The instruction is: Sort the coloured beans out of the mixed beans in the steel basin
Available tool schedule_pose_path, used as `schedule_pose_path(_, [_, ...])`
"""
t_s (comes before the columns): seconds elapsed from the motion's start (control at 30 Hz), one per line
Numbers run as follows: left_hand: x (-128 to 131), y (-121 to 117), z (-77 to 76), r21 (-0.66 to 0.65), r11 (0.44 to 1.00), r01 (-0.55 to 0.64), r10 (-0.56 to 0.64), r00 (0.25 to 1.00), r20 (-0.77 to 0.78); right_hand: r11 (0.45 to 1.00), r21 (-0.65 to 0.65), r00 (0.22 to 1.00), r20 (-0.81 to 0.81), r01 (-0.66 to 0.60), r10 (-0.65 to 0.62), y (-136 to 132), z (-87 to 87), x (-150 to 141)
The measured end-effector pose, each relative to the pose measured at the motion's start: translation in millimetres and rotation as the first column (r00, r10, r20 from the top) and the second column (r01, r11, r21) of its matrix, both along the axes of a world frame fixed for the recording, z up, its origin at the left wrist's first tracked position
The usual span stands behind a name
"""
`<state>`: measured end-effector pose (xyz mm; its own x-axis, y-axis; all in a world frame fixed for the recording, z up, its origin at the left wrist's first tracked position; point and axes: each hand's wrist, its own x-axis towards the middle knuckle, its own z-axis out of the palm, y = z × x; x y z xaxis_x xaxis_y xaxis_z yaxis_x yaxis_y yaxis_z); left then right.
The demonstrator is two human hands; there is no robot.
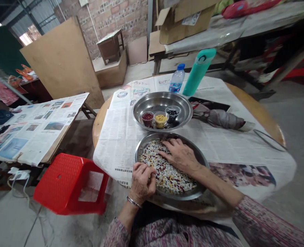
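In front of me a metal basin (206,163) holds a spread of mixed white grains and red, yellow and dark beans (176,176). My right hand (181,154) reaches over the far side of the basin, its fingers apart and touching the mix. At the near left rim, my left hand (143,181) is curled closed; whatever lies inside its fingers is hidden. Just beyond, a second metal basin (164,97) carries three clear cups: a cup of red beans (147,117), a cup of yellow pieces (160,119) and a cup of black beans (172,114).
Newspaper (116,140) covers the round table. Behind the basins stand a water bottle (177,79) and a tilted teal flask (199,72). A folded grey umbrella (221,118) lies at right. A red stool (67,181) is on the left, near another newspaper-covered table (41,127).
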<state>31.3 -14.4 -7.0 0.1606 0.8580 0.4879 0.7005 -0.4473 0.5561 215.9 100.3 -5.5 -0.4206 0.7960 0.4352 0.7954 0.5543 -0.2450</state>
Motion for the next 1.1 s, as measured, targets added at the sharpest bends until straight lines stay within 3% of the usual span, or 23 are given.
schedule_pose_path(0.1, [0.2, 0.4, 2.2, 0.005, 1.0, 0.004, -0.004, 1.0, 0.003, 0.989, -0.059, 0.99, -0.05, -0.138, 0.136, -13.5, 6.6, -16.5])
schedule_pose_path(0.27, [-0.4, 0.9, 2.9, 0.002, 1.0, 0.005, -0.005, 1.0, -0.01, 0.905, -0.168, 0.92, -0.06, -0.392, 0.388, -33.3, 11.0, -15.7])
schedule_pose_path(0.5, [-0.8, 0.3, 4.2, -0.053, 0.999, 0.012, -0.013, 1.0, -0.017, 0.908, -0.204, 0.918, 0.08, -0.367, 0.389, -51.4, 14.5, 36.9])
schedule_pose_path(0.7, [-0.4, 1.0, 4.9, -0.045, 0.999, 0.021, -0.021, 1.0, -0.004, 0.833, -0.287, 0.858, 0.061, -0.474, 0.509, -70.7, 13.3, 37.8])
schedule_pose_path(0.8, [-0.3, 1.5, 4.0, -0.033, 0.999, 0.03, -0.03, 1.0, -0.009, 0.866, -0.282, 0.895, 0.048, -0.413, 0.443, -57.9, 10.9, 33.2])
schedule_pose_path(0.97, [-0.4, 2.4, 4.2, -0.023, 0.999, 0.034, -0.034, 0.999, -0.006, 0.956, -0.22, 0.98, 0.006, -0.191, 0.198, -15.9, 10.0, 23.6])
schedule_pose_path(1.1, [0.0, 3.0, 4.8, -0.009, 0.999, 0.035, -0.035, 0.999, -0.003, 0.98, -0.195, 0.999, 0.039, -0.03, 0.038, -0.8, 11.8, -1.7])
